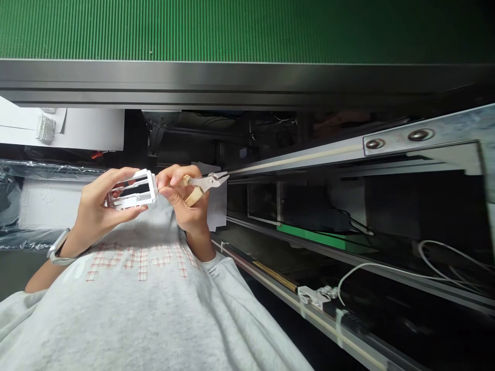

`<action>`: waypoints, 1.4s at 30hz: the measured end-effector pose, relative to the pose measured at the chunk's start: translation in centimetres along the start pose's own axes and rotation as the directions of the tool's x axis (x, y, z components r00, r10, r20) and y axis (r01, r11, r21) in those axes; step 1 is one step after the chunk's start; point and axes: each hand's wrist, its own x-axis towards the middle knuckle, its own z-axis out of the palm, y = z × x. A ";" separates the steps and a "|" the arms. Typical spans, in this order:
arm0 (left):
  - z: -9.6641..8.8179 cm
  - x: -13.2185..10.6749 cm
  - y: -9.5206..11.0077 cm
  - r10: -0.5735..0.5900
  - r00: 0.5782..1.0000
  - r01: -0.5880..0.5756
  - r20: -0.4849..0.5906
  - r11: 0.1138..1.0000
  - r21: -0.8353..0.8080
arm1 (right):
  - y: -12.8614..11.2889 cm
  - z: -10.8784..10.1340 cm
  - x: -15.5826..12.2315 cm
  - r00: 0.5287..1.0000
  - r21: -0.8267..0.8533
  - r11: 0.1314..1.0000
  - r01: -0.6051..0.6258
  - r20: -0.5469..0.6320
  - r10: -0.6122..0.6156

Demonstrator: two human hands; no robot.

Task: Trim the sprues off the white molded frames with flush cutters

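My left hand (95,202) is closed around a white plastic frame (153,188) with rectangular openings, its fingers along one long side and the thumb along the other. The frame is held tilted in front of my chest. My right hand (189,214) holds a pair of nippers (207,182) with beige handles, their metal jaws pointing away from the frame to the right and spread apart. At the frame's right end, the thumb and fingertips of that hand are close together; whether they pinch a small part there cannot be made out.
A green ribbed belt (185,31) with a metal edge (185,82) runs across the top. On the right are metal rails (305,159), a pale cable (371,265) and a green strip (309,236). Clear molded pieces (45,129) lie on white paper (96,129) at left.
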 end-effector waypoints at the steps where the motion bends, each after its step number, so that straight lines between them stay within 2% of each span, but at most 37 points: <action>1: 0.0 0.0 0.0 0.001 1.000 -0.001 0.001 1.000 -0.009 | -0.1 -0.1 -0.1 1.000 0.002 1.000 0.007 0.000 -0.007; 3: 0.1 -0.1 -0.1 -0.006 1.000 0.006 0.000 0.999 -0.050 | -0.4 -0.5 -0.2 1.000 -0.039 0.999 -0.013 -0.003 0.012; 6: 0.1 -0.2 -0.3 -0.032 0.999 0.034 0.017 0.988 -0.153 | -0.9 -1.8 -0.3 0.998 -0.238 0.971 -0.037 0.040 0.048; 9: -0.1 -0.2 -0.6 -0.059 0.997 0.068 0.046 0.972 -0.223 | -1.3 -3.2 -0.3 0.986 -0.465 0.881 0.083 0.164 -0.006; 12: -0.2 -0.2 -0.9 -0.070 0.996 0.083 0.059 0.962 -0.260 | -1.5 -4.2 -0.4 0.965 -0.573 0.795 0.197 0.255 -0.055; 15: -0.3 -0.1 -0.9 -0.062 0.996 0.076 0.057 0.954 -0.289 | -1.7 -4.6 -0.4 0.943 -0.597 0.748 0.289 0.313 -0.115; 18: -0.4 -0.1 -0.7 -0.048 0.997 0.062 0.052 0.951 -0.303 | -1.9 -4.6 -0.3 0.931 -0.598 0.722 0.346 0.316 -0.185; 23: -0.5 -0.2 -0.3 -0.053 0.996 0.069 0.066 0.959 -0.276 | -2.1 -4.8 -0.3 0.939 -0.623 0.709 0.331 0.289 -0.185; 28: -0.5 -0.4 -0.1 -0.058 0.996 0.072 0.063 0.963 -0.260 | -2.3 -5.0 -0.4 0.925 -0.633 0.681 0.367 0.325 -0.196; 36: 0.0 -0.5 -1.0 0.101 0.995 -0.095 -0.005 0.915 -0.393 | -3.7 -4.6 -0.7 0.902 -0.749 0.502 0.432 0.352 -0.252; 39: 0.2 -0.4 -0.9 0.104 0.995 -0.096 -0.004 0.903 -0.418 | -4.1 -4.5 -0.9 0.904 -0.791 0.440 0.425 0.345 -0.254; 42: 0.2 -0.4 -0.6 0.088 0.996 -0.084 -0.010 0.900 -0.427 | -4.4 -4.4 -1.1 0.903 -0.799 0.424 0.426 0.342 -0.261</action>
